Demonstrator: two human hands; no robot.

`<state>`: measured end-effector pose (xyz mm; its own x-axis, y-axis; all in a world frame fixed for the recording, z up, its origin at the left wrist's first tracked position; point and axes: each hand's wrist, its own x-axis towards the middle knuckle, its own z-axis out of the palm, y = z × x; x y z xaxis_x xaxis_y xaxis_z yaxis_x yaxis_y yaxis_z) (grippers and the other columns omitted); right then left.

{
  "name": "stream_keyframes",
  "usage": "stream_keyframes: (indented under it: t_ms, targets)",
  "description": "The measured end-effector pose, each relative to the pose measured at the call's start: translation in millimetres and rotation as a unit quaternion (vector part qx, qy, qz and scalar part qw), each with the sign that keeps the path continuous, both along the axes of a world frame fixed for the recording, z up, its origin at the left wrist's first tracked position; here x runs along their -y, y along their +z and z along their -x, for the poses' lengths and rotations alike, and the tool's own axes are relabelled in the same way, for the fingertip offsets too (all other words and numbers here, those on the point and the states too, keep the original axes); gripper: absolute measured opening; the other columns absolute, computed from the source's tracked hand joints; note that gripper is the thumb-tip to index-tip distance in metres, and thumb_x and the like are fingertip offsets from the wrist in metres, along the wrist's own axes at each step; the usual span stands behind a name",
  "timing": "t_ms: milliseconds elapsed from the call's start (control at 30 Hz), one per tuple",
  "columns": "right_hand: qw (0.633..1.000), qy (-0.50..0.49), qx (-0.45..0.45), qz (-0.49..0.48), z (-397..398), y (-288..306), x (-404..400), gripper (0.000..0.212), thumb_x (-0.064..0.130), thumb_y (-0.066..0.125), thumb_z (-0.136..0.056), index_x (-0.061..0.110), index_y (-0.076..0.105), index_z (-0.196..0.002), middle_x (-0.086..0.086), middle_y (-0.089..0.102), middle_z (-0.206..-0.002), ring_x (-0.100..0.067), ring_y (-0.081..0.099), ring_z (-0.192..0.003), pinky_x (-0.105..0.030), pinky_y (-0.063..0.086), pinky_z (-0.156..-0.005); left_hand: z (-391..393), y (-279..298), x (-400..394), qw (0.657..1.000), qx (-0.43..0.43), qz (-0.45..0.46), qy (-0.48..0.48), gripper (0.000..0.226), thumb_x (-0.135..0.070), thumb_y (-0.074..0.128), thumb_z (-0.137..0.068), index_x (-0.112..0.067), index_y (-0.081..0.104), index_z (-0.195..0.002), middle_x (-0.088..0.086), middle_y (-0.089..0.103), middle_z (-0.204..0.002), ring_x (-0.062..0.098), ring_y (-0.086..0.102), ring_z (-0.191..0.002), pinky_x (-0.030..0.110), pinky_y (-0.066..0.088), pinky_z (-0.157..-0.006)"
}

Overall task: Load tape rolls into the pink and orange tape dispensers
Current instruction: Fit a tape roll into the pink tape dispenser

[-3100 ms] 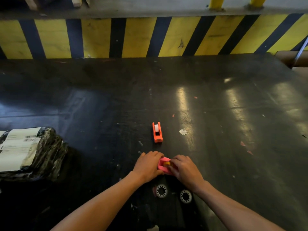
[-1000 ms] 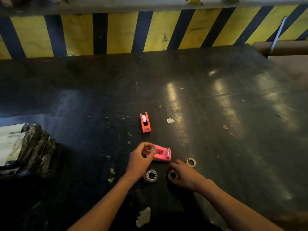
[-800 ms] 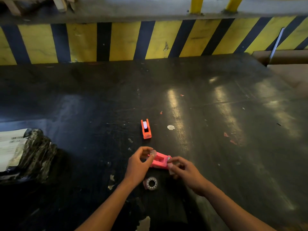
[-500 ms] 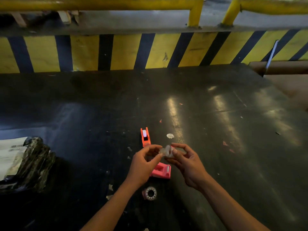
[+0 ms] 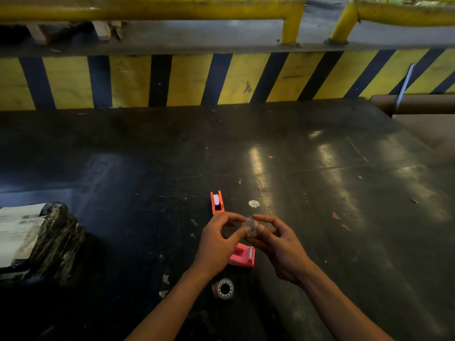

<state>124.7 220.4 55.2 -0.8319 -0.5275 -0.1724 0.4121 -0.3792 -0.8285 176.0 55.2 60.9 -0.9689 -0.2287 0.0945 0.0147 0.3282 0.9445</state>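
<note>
Obstacles near the worker: orange dispenser (image 5: pixel 217 203), pink dispenser (image 5: pixel 242 255), and 1 tape roll (image 5: pixel 223 288) lying flat, in a loose line. Wrapped black parcel (image 5: pixel 41 242) blocks the left edge. Dark table (image 5: pixel 332 193) is open to the right and toward the striped barrier (image 5: pixel 187 80).

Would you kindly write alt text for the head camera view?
Two bare hands, left hand and right hand, hold a clear tape roll above a pink dispenser on a dark table. An orange dispenser sits farther away; another roll lies nearer.
</note>
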Motion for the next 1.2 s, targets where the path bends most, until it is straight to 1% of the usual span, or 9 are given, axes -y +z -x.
stream_keyframes:
  t_ms: [133, 267, 367, 500, 633, 767, 900, 1033, 1200]
  targets:
    - [1.0, 0.008, -0.001, -0.013, -1.3, 3.6, -0.9, 0.026, 0.011, 0.066, -0.084, 0.007, 0.07, -0.11, -0.025, 0.071, -0.113, -0.037, 0.071, -0.103, -0.038, 0.061, -0.086, 0.0, 3.6, 5.1, 0.985, 0.071, -0.152, -0.041, 0.011, -0.018, 0.068, -0.091, -0.021, 0.068, -0.102, -0.007, 0.073, -0.102, 0.012, 0.07, -0.098, 0.027, 0.059, -0.077]
    - [1.0, 0.012, 0.005, -0.015, -0.8, 6.8, -1.1, 0.028, 0.01, 0.065, -0.083, 0.005, 0.068, -0.111, -0.025, 0.07, -0.115, -0.039, 0.069, -0.105, -0.043, 0.059, -0.089, 0.6, 9.4, 7.4, 0.961, 0.108, -0.25, -0.051, 0.014, -0.013, 0.068, -0.091, -0.012, 0.066, -0.105, 0.003, 0.076, -0.101, 0.021, 0.072, -0.094, 0.03, 0.058, -0.072]
    - [1.0, 0.011, 0.008, -0.008, 0.9, 5.1, -2.1, 0.026, 0.009, 0.066, -0.083, 0.005, 0.07, -0.108, -0.024, 0.071, -0.114, -0.039, 0.07, -0.105, -0.042, 0.061, -0.086, 1.6, 12.9, 8.2, 0.945, 0.123, -0.298, -0.055, 0.017, -0.007, 0.068, -0.089, -0.008, 0.065, -0.105, 0.005, 0.077, -0.098, 0.023, 0.072, -0.092, 0.033, 0.056, -0.072]
    - [0.999, 0.0, -0.026, -0.042, 4.0, -0.3, -1.6, 0.022, 0.013, 0.068, -0.083, 0.013, 0.076, -0.104, -0.022, 0.074, -0.108, -0.036, 0.073, -0.097, -0.036, 0.063, -0.076, 2.3, 14.7, 6.8, 0.955, 0.093, -0.28, -0.036, 0.016, 0.002, 0.07, -0.085, -0.004, 0.066, -0.098, 0.006, 0.077, -0.089, 0.016, 0.074, -0.084, 0.023, 0.058, -0.067]
    - [0.99, -0.014, -0.109, -0.091, 4.9, -4.4, -2.7, 0.023, 0.02, 0.073, -0.081, 0.018, 0.077, -0.103, -0.017, 0.077, -0.098, -0.029, 0.073, -0.085, -0.033, 0.061, -0.071, 2.3, 10.2, 5.8, 0.967, 0.078, -0.24, -0.018, 0.016, 0.001, 0.073, -0.084, -0.008, 0.064, -0.095, 0.016, 0.076, -0.096, 0.025, 0.075, -0.092, 0.032, 0.06, -0.077]
    - [0.978, -0.025, -0.169, -0.115, 3.4, -5.2, -3.2, 0.022, 0.006, 0.075, -0.08, 0.01, 0.073, -0.101, -0.006, 0.079, -0.099, -0.015, 0.075, -0.087, -0.02, 0.057, -0.069, 1.3, 4.1, 6.2, 0.973, 0.079, -0.219, -0.004, 0.028, -0.004, 0.079, -0.079, -0.01, 0.062, -0.1, 0.007, 0.077, -0.093, 0.02, 0.076, -0.091, 0.031, 0.061, -0.078]
    - [0.972, -0.021, -0.196, -0.13, 3.1, -7.2, -1.8, 0.019, -0.006, 0.071, -0.082, 0.006, 0.071, -0.097, -0.002, 0.08, -0.095, -0.012, 0.075, -0.086, -0.018, 0.057, -0.071, -0.1, -4.5, 5.0, 0.979, 0.081, -0.184, 0.014, 0.024, -0.008, 0.081, -0.077, -0.014, 0.067, -0.095, 0.003, 0.077, -0.093, 0.018, 0.074, -0.093, 0.037, 0.059, -0.085]
    - [0.97, -0.022, -0.205, -0.129, 5.0, -15.5, -3.3, 0.018, 0.009, 0.077, -0.081, 0.012, 0.073, -0.098, -0.007, 0.078, -0.102, -0.019, 0.075, -0.093, -0.021, 0.057, -0.075, -1.6, -8.8, 8.7, 0.978, 0.086, -0.189, -0.003, 0.023, -0.005, 0.08, -0.078, -0.013, 0.069, -0.097, 0.002, 0.078, -0.095, 0.015, 0.074, -0.094, 0.028, 0.059, -0.083]
    - [0.965, -0.01, -0.206, -0.162, 9.7, -33.4, -4.5, 0.027, 0.033, 0.084, -0.075, 0.021, 0.074, -0.097, -0.007, 0.078, -0.101, -0.023, 0.075, -0.094, -0.027, 0.059, -0.077, -0.4, -15.4, 13.5, 0.98, 0.096, -0.172, -0.008, 0.025, 0.005, 0.077, -0.078, 0.0, 0.069, -0.101, 0.016, 0.075, -0.101, 0.022, 0.073, -0.096, 0.027, 0.06, -0.082]
